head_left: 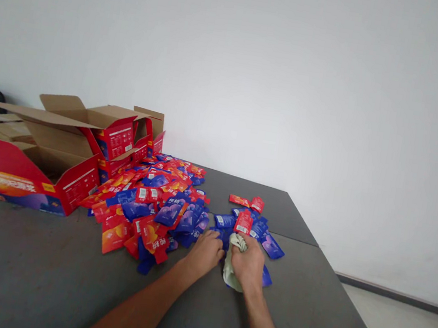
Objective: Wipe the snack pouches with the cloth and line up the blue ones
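A pale green cloth (232, 268) is bunched in the right hand (248, 263), whose fingers (242, 250) are clenched around its upper folds while the loose lower part trails out onto the grey table (39, 274) just beneath the palm. The left hand (205, 251) is laid knuckles-up just beside the right, nearly touching it; its fingers are curled down onto a dark blue sachet (221, 235) at their tips, though whether that sachet is pinched or only pressed cannot be told. Just beyond both sets of fingertips a small cluster of blue and red sachets (249, 221) is spread, and farther out, to the left of the left hand's fingers, a much larger heap of red and blue sachets (154, 203) is piled against several opened red cardboard cartons (73, 163). The cloth is judged to be light, soft and limp, so it is best gathered by a fold in the fist, as it will sag wherever it is left unsupported. The sachets appear thin, glossy and slippery; they are probably best taken by a flat edge or corner between thumb and forefinger, since stacked ones are likely to slide apart.
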`<state>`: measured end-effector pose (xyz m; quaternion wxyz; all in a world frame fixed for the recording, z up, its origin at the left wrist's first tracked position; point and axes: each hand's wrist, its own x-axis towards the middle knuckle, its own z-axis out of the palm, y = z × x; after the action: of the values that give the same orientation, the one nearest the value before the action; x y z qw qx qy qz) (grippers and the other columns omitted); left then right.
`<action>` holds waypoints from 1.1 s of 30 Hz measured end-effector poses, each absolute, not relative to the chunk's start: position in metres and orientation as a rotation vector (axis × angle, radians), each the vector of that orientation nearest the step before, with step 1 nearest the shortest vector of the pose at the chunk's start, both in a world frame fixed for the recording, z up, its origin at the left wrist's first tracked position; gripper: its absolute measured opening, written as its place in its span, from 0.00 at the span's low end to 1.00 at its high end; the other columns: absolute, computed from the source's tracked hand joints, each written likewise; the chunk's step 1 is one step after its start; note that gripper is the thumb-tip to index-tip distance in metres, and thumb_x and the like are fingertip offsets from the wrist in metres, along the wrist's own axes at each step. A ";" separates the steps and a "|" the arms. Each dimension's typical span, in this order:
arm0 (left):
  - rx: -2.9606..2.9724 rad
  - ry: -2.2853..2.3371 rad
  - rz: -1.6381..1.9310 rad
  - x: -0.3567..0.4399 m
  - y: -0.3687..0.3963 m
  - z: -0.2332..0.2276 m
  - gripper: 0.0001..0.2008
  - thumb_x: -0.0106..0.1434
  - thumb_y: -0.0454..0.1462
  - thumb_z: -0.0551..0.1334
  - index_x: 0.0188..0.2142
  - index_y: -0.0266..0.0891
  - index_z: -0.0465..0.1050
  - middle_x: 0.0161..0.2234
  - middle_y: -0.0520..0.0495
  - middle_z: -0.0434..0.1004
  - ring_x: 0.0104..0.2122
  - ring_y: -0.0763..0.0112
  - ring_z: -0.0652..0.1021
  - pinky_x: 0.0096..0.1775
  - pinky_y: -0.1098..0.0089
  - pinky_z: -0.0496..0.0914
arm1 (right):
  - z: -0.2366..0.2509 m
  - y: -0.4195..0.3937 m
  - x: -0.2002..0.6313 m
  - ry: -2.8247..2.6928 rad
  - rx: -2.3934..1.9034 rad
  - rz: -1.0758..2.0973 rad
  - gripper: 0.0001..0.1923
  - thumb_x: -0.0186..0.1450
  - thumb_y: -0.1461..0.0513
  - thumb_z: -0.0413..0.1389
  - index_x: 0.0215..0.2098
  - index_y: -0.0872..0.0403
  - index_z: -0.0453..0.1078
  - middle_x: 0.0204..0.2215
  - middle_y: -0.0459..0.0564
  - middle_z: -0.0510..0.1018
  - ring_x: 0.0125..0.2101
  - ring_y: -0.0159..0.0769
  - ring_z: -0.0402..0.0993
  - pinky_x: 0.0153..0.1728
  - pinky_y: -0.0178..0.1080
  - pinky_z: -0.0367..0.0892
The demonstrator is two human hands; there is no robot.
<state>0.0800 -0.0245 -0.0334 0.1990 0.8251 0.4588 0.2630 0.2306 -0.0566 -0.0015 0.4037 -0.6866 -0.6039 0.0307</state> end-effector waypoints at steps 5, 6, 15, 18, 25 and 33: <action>2.003 1.473 0.933 0.070 -0.019 -0.035 0.29 0.45 0.28 0.67 0.50 0.35 0.71 0.59 0.33 0.65 0.59 0.49 0.65 0.59 0.59 0.59 | 0.002 -0.060 0.226 -1.530 -1.729 0.122 0.17 0.59 0.64 0.53 0.45 0.54 0.77 0.43 0.54 0.80 0.44 0.45 0.77 0.49 0.42 0.69; 1.911 1.484 0.951 0.067 -0.017 -0.036 0.33 0.42 0.28 0.68 0.51 0.34 0.71 0.58 0.32 0.66 0.59 0.48 0.66 0.58 0.59 0.60 | 0.003 -0.060 0.225 -1.531 -1.720 0.135 0.17 0.59 0.65 0.53 0.45 0.54 0.77 0.43 0.54 0.80 0.44 0.45 0.77 0.49 0.43 0.69; 1.139 1.044 1.253 0.058 -0.010 -0.029 0.35 0.41 0.26 0.66 0.52 0.39 0.71 0.46 0.42 0.78 0.41 0.60 0.77 0.41 0.67 0.69 | 0.007 -0.064 0.219 -1.592 -1.500 0.235 0.18 0.56 0.66 0.55 0.45 0.51 0.76 0.45 0.52 0.79 0.45 0.44 0.76 0.49 0.44 0.70; 1.014 0.862 1.248 0.061 -0.014 -0.018 0.27 0.44 0.27 0.64 0.47 0.37 0.75 0.36 0.45 0.79 0.32 0.67 0.76 0.33 0.71 0.67 | 0.009 -0.068 0.213 -1.648 -1.369 0.254 0.19 0.57 0.67 0.55 0.46 0.50 0.76 0.46 0.51 0.79 0.46 0.42 0.75 0.51 0.44 0.69; 0.819 0.460 1.092 0.055 -0.017 -0.006 0.43 0.37 0.24 0.56 0.56 0.43 0.71 0.37 0.46 0.78 0.28 0.72 0.74 0.28 0.76 0.63 | 0.005 -0.075 0.198 -1.828 -1.156 0.308 0.24 0.56 0.70 0.54 0.48 0.50 0.75 0.48 0.52 0.77 0.50 0.42 0.73 0.53 0.44 0.68; 1.004 0.345 0.787 0.058 -0.029 -0.006 0.48 0.36 0.21 0.56 0.59 0.46 0.68 0.47 0.45 0.77 0.32 0.70 0.75 0.30 0.74 0.66 | 0.008 -0.063 0.226 -1.502 -1.314 0.046 0.20 0.60 0.66 0.54 0.50 0.53 0.74 0.49 0.56 0.76 0.50 0.46 0.71 0.55 0.51 0.66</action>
<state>0.0577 -0.0287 -0.0061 0.7895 0.4663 0.1604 0.3653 0.2262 -0.0633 0.0077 0.5419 -0.5532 -0.6324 0.0195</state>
